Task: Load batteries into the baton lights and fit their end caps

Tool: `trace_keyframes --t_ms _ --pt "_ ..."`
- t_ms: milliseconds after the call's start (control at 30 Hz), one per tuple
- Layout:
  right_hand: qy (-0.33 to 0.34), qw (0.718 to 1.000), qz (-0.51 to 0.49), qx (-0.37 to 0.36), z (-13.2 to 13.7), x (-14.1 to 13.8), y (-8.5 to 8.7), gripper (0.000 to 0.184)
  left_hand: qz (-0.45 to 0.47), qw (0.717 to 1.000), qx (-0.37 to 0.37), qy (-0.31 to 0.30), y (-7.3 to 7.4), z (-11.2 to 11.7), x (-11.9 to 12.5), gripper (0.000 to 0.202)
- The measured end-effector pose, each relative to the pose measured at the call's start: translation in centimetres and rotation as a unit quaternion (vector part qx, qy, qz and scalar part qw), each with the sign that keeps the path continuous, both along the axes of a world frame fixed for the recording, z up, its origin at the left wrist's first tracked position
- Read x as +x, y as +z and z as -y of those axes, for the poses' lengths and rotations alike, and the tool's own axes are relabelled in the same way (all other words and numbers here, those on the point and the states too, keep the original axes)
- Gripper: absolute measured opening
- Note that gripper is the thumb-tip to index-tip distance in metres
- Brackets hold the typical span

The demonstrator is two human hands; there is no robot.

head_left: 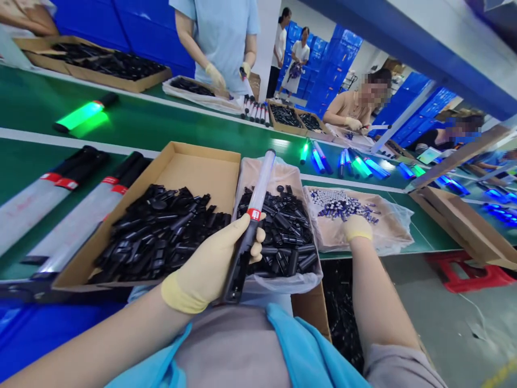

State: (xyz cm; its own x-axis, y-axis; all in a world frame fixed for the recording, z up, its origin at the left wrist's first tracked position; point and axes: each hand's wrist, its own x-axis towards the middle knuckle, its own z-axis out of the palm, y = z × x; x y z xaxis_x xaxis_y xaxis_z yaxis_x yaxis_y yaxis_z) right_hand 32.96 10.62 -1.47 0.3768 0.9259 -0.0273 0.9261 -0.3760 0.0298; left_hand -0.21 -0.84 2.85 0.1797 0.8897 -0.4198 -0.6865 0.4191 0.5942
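Note:
My left hand (214, 258), in a yellowish glove, is wrapped around the black handle of a light stick (258, 188). The stick has a clear tube and a red band, and it points up and away over a tray of black parts (283, 231). My right hand (357, 227), also gloved, reaches into a plastic-lined tray of small batteries (343, 207) to the right. Its fingers curl down into the pile, and what they hold is hidden.
A cardboard box of black caps (161, 226) sits left of the stick. Finished sticks (72, 205) lie on the green belt at left. Lit green and blue sticks (355, 164) lie farther along. Other people (220, 37) work across the belt. A red stool (468, 272) stands right.

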Motion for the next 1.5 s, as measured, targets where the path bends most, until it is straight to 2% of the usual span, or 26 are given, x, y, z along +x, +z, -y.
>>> trace_keyframes --t_ms 100,167,233,300,333,433,567,700,867,900,967,1000,1033,1067,1100,1133,1167,1233,1300,1367,1500 --pt "0.026 0.998 -0.054 0.031 4.3 -3.7 2.2 0.022 -0.014 1.000 0.007 0.017 0.2 0.2 -0.4 0.024" --pt "0.104 0.984 -0.130 0.065 7.9 -7.7 3.2 0.020 -0.003 0.998 0.005 0.062 0.1 -0.1 -0.5 0.025" --pt "0.265 0.904 -0.309 0.129 11.2 -12.0 3.7 0.012 0.019 0.995 0.015 0.098 -0.1 -0.5 -0.5 0.024" --pt "0.384 0.836 -0.361 0.154 13.3 -15.8 3.8 0.013 0.030 0.992 0.039 0.113 -0.3 -0.8 -0.4 0.022" --pt "0.421 0.820 -0.355 0.158 13.9 -17.2 3.8 0.014 0.032 0.992 0.046 0.116 -0.4 -0.8 -0.3 0.022" --pt "0.464 0.813 -0.316 0.155 14.0 -19.6 3.6 0.011 0.027 0.991 0.049 0.118 -0.5 -0.6 -0.5 0.023" --pt "0.472 0.793 -0.346 0.171 13.2 -20.5 2.9 0.006 0.028 0.990 0.049 0.126 -0.6 -0.1 -1.1 0.026" --pt "0.467 0.784 -0.364 0.185 13.4 -21.2 2.5 0.016 0.024 0.988 0.052 0.142 -0.6 -0.2 -1.7 0.027" --pt "0.514 0.815 -0.230 0.135 14.8 -21.9 3.7 0.030 0.024 0.987 0.008 0.158 -0.1 -1.2 -1.6 0.033" --pt "0.519 0.815 -0.223 0.128 14.9 -21.8 3.9 0.032 0.024 0.987 -0.004 0.158 0.0 -1.4 -1.4 0.035" --pt "0.539 0.795 -0.243 0.135 14.3 -20.8 4.1 0.034 0.014 0.987 -0.020 0.156 0.2 -1.5 -1.0 0.037" --pt "0.535 0.792 -0.257 0.146 13.5 -19.7 4.0 0.033 0.003 0.988 -0.027 0.151 0.1 -1.5 -0.9 0.037" --pt "0.500 0.811 -0.260 0.153 12.4 -18.2 3.9 0.032 -0.010 0.989 -0.029 0.145 0.0 -1.4 -0.7 0.037" --pt "0.433 0.852 -0.250 0.153 11.0 -16.2 3.8 0.031 -0.025 0.990 -0.029 0.137 -0.1 -1.2 -0.6 0.036" --pt "0.338 0.900 -0.230 0.154 9.4 -13.8 3.6 0.031 -0.042 0.990 -0.027 0.129 -0.4 -0.9 -0.5 0.034" --pt "0.191 0.957 -0.183 0.123 7.8 -11.2 3.5 0.030 -0.061 0.991 -0.021 0.118 -0.6 -0.6 -0.4 0.033" --pt "0.107 0.976 -0.158 0.109 6.1 -8.6 3.3 0.031 -0.079 0.991 -0.015 0.104 -0.7 -0.4 -0.3 0.032" --pt "0.010 0.989 -0.130 0.075 3.2 -3.9 2.9 0.025 -0.105 0.992 -0.011 0.068 -0.8 0.1 -0.1 0.031" --pt "-0.037 0.991 -0.117 0.046 1.2 -0.7 2.2 0.028 -0.108 0.994 -0.025 0.023 -0.4 0.5 0.2 0.032" --pt "-0.059 0.992 -0.111 0.019 0.0 0.9 1.4 0.035 -0.105 0.994 -0.042 -0.008 0.2 0.7 0.6 0.032" --pt "-0.057 0.992 -0.110 -0.010 -0.6 1.7 0.3 0.034 -0.133 0.990 -0.034 -0.026 0.7 1.0 0.9 0.030"
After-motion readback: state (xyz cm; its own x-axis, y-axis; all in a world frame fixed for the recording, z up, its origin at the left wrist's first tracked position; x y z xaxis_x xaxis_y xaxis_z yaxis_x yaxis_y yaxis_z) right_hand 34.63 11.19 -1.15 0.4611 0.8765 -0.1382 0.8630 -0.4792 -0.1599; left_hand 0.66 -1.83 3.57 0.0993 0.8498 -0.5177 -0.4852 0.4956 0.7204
